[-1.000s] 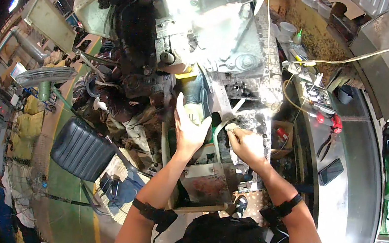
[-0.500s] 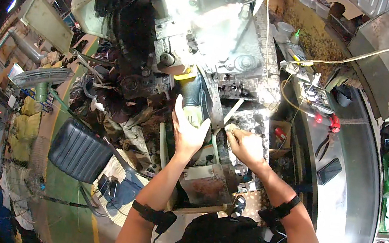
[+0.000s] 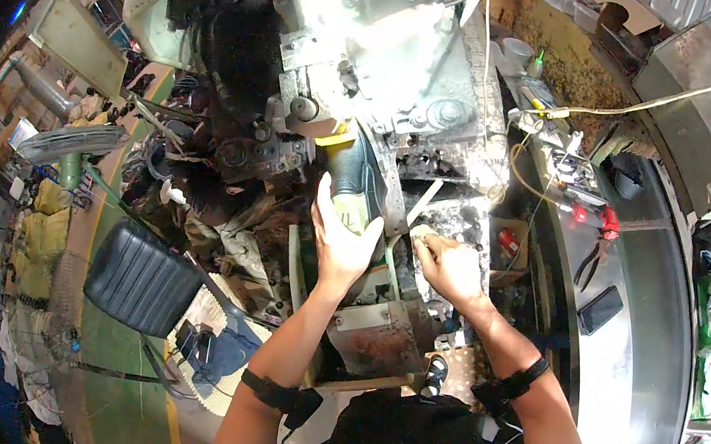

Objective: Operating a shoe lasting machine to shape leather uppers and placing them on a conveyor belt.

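Note:
A dark shoe upper (image 3: pixel 354 167) with a yellow piece at its far end sits against the machine, its pale near end toward me. My left hand (image 3: pixel 340 243) cups that near end, thumb on the right side and fingers along the left. To the right, my right hand (image 3: pixel 449 270) is closed, with thumb and fingers pinched on a small pale thing (image 3: pixel 420 231) mostly hidden by the fingers. A narrow metal arm (image 3: pixel 391 193) of the machine runs between the shoe and my right hand. A pale stick (image 3: pixel 426 201) slants just beyond my right fingers.
The brightly lit machine (image 3: pixel 443 116) fills the far middle. A metal bench (image 3: pixel 628 351) on the right carries a phone (image 3: pixel 601 311) and a red-handled tool (image 3: pixel 597 220). At left stand a black chair (image 3: pixel 141 275) and a fan (image 3: pixel 71 141).
The view has shifted very slightly. Both hands keep their places, the left on the shoe upper and the right beside the metal arm.

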`<action>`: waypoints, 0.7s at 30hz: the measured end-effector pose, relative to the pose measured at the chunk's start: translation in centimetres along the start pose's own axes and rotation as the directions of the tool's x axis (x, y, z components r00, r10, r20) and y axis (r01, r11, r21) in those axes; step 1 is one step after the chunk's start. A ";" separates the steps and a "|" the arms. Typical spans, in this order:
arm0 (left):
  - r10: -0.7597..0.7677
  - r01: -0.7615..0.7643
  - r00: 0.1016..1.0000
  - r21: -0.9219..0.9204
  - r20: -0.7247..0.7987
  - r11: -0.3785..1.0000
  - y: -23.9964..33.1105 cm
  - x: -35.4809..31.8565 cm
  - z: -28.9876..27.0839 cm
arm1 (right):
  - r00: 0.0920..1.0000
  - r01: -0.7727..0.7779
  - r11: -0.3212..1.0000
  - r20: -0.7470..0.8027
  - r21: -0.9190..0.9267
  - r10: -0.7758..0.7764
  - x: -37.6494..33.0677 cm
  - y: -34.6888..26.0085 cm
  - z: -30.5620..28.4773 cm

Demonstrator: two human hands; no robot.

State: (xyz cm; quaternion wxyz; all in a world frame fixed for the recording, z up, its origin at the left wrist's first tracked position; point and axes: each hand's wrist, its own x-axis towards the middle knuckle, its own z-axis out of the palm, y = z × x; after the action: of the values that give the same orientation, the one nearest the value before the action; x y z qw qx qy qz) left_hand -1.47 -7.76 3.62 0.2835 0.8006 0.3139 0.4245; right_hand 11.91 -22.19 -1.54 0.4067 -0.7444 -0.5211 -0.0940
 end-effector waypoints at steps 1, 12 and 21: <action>-0.010 0.009 1.000 0.001 0.003 1.000 0.0 0.0 0.0 | 1.000 0.004 1.000 -0.003 -0.007 -0.004 0.0 -0.1 -0.1; -0.026 0.026 1.000 -0.005 0.005 1.000 -0.1 0.2 -0.1 | 0.999 -0.006 1.000 -0.043 0.015 0.006 0.6 -0.4 -0.3; -0.074 0.102 0.992 -0.295 0.103 0.950 -2.2 0.5 -1.9 | 0.931 -0.282 0.943 0.289 0.176 0.225 2.3 -4.1 -2.0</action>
State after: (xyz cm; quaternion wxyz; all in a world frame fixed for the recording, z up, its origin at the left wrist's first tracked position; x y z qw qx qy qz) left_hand -3.45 -5.57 3.19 0.4342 0.7521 0.2680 0.4172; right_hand 10.02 -21.49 3.10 0.4200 -0.7634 -0.4767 0.1167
